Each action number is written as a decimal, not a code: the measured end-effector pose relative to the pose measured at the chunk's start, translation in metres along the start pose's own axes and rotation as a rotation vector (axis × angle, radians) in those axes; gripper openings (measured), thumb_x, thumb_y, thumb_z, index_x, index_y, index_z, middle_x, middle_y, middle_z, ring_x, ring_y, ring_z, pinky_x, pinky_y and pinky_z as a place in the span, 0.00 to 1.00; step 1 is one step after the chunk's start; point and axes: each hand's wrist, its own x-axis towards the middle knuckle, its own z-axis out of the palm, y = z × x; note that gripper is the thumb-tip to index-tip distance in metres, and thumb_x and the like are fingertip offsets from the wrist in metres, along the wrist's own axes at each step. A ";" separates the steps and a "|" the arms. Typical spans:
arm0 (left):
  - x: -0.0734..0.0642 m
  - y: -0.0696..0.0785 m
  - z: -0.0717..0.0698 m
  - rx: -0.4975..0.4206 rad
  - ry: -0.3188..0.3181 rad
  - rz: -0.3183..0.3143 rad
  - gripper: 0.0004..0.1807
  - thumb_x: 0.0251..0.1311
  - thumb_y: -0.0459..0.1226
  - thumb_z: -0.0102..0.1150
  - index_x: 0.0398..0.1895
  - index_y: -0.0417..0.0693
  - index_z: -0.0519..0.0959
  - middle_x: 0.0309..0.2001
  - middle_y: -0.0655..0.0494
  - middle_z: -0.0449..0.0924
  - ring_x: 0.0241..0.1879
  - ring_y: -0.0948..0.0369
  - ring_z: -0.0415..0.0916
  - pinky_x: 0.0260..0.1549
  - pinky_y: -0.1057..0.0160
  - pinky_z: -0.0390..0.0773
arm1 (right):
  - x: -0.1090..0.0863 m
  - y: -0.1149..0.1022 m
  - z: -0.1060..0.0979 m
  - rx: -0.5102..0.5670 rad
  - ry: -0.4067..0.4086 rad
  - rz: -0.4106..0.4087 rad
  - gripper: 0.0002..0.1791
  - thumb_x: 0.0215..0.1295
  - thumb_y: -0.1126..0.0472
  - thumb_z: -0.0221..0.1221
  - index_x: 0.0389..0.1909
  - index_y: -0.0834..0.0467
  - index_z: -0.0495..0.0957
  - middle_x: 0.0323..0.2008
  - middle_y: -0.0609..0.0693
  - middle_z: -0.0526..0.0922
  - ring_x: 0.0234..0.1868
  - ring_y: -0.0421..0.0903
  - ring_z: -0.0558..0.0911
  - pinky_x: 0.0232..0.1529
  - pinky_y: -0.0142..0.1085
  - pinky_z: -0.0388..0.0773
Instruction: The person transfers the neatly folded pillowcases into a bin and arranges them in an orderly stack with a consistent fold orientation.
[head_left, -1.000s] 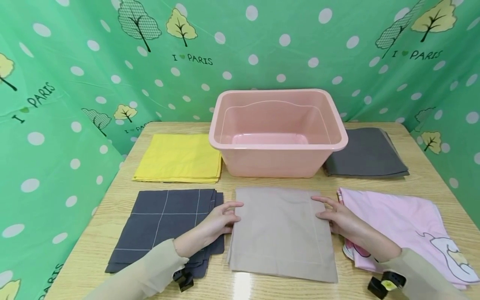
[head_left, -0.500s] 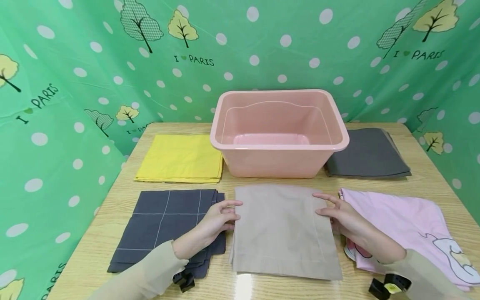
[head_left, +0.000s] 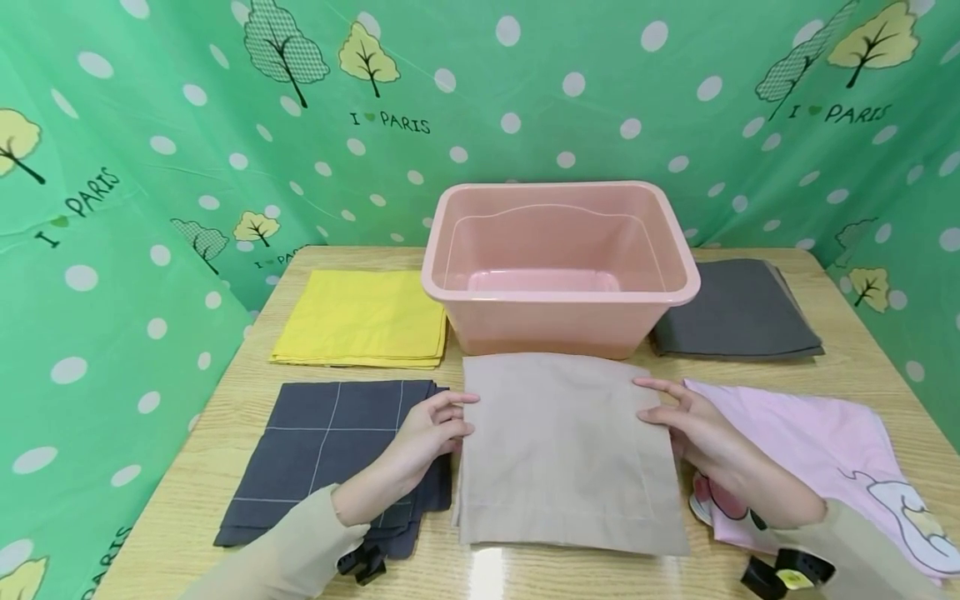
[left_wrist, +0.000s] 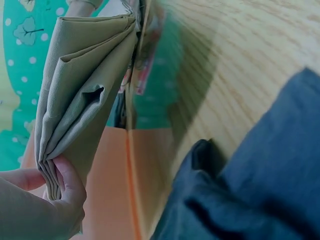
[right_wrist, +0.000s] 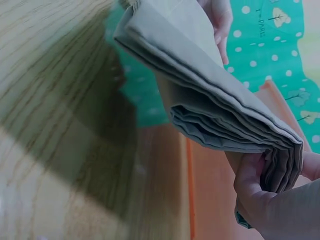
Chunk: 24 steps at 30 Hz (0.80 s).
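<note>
while holding a thick, folded square of beige woven cloth [head_left: 562,458] by opposite sides, has the left hand [head_left: 420,437] and the right hand [head_left: 701,425] well apart, each with thumb and fingers clamped on the stacked layers at one edge. probably pinches there to catch every fold at once and stop any from slipping open. away from the grip, in the wrist views, gapes into looser pleats, likely for want of support in the middle. judging by the gap and shadow underneath, hangs off the pale wood-grain table [head_left: 187,500], just in front of the pink rectangular plastic tub [head_left: 551,329]; cannot tell whether touching it.

around the tub, includes a folded bright yellow cloth [head_left: 360,317] at far left, a folded dark navy cloth with white grid lines [head_left: 326,450] at near left, a folded dark grey cloth [head_left: 738,308] partly hidden at far right, and a soft pink cloth with cartoon prints [head_left: 810,442] at near right. perhaps spaced so for easy reach by either hand.
</note>
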 end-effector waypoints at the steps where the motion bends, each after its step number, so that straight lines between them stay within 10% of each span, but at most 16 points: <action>1: 0.000 0.001 0.000 0.000 0.001 0.006 0.20 0.51 0.26 0.52 0.51 0.37 0.70 0.28 0.58 0.67 0.26 0.64 0.67 0.26 0.66 0.70 | -0.001 -0.001 0.000 -0.013 0.009 0.003 0.17 0.59 0.64 0.55 0.47 0.45 0.69 0.17 0.38 0.70 0.16 0.34 0.66 0.21 0.26 0.67; 24: -0.010 0.025 -0.004 0.059 0.028 0.101 0.20 0.50 0.25 0.51 0.50 0.39 0.71 0.31 0.54 0.68 0.26 0.64 0.68 0.29 0.66 0.74 | -0.008 -0.024 -0.005 0.056 -0.052 -0.069 0.21 0.59 0.70 0.51 0.51 0.48 0.64 0.40 0.47 0.75 0.33 0.42 0.80 0.33 0.36 0.78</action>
